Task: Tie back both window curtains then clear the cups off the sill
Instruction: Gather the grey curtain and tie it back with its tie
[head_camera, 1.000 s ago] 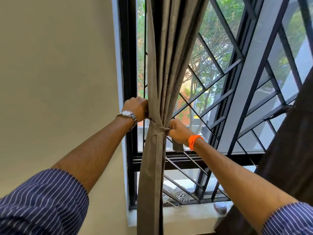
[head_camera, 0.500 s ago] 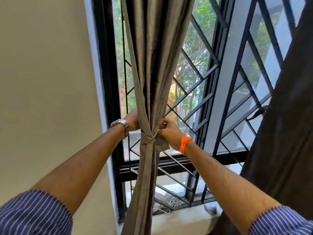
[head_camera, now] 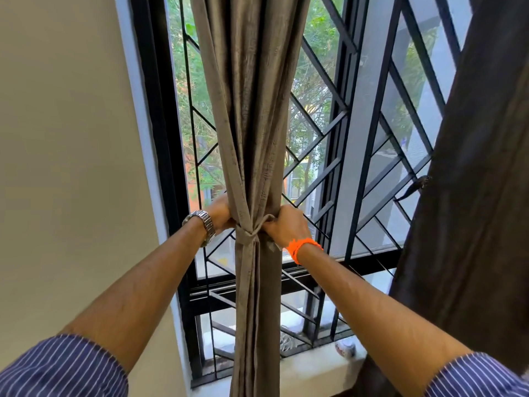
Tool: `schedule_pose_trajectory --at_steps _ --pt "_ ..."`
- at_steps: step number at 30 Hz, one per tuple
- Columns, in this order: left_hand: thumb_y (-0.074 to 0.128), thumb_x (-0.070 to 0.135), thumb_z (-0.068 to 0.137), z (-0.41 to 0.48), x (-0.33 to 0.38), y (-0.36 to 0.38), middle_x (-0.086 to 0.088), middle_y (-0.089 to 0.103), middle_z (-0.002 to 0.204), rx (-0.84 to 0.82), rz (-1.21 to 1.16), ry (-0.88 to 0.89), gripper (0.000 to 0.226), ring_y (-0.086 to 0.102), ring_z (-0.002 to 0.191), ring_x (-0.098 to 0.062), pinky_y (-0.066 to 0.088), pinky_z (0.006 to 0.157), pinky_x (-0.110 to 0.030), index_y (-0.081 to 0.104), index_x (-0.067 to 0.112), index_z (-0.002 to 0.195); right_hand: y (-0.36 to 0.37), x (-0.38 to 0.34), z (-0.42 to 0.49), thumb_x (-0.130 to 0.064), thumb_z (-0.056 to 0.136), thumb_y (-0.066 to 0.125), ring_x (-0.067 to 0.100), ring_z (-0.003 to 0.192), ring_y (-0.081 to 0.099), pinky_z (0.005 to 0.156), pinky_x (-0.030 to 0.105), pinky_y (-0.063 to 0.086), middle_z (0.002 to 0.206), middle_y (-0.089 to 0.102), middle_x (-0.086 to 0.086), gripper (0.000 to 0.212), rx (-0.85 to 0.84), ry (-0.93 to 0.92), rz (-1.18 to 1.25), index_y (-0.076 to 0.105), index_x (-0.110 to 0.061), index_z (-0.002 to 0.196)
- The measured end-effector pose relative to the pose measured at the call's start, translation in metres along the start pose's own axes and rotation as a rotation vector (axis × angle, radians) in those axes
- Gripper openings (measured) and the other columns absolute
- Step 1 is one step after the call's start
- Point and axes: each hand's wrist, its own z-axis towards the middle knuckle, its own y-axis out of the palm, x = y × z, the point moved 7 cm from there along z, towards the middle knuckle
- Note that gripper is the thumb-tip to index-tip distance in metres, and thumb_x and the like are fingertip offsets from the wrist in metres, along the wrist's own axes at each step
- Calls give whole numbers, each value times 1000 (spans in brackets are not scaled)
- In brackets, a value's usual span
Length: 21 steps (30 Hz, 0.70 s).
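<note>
A taupe curtain hangs gathered in front of the window's left pane. A fabric tie-back of the same cloth is wrapped round its waist. My left hand grips one end of the tie at the curtain's left side, partly hidden behind the folds. My right hand grips the other end on the right. A dark brown curtain hangs loose at the right. A small patterned cup stands on the white sill at the lower right.
A black metal grille with diagonal bars covers the window behind the curtain. A beige wall fills the left side. A pale tangled bundle lies behind the grille near the sill.
My hands stay on the tie-back around the taupe curtain. Between the two earlier frames they came closer together. My view has shifted, so the curtain now sits nearer the frame's centre.
</note>
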Motion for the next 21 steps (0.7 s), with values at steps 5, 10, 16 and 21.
schedule_pose_trajectory --at_steps 5,10,16,21 --pt "37 13 103 -1 14 26 -6 73 84 -196 -166 49 28 71 74 -18 60 63 -30 61 2 96 7 -27 -14 -13 86 54 36 89 62 80 42 53 98 63 23 20 -236 -161 -228 62 0 99" --pt "31 20 104 -9 16 38 -6 75 91 -320 -253 13 35 72 85 -22 60 67 -32 62 3 102 10 -13 -17 5 90 45 20 80 60 83 38 57 99 58 13 23 -595 54 154 54 -4 110" --pt "27 46 100 -16 13 54 -22 71 103 -392 -406 -26 56 71 94 -31 58 85 -44 63 3 103 -2 10 -29 1 101 36 28 68 70 73 48 61 68 70 15 28 -640 478 882 58 -15 98" --pt "27 40 102 -19 14 55 -17 73 100 -381 -387 -31 51 72 89 -28 59 83 -41 63 4 108 -4 27 -25 -7 101 44 29 63 67 77 52 59 56 65 13 23 -379 493 751 62 -14 88"
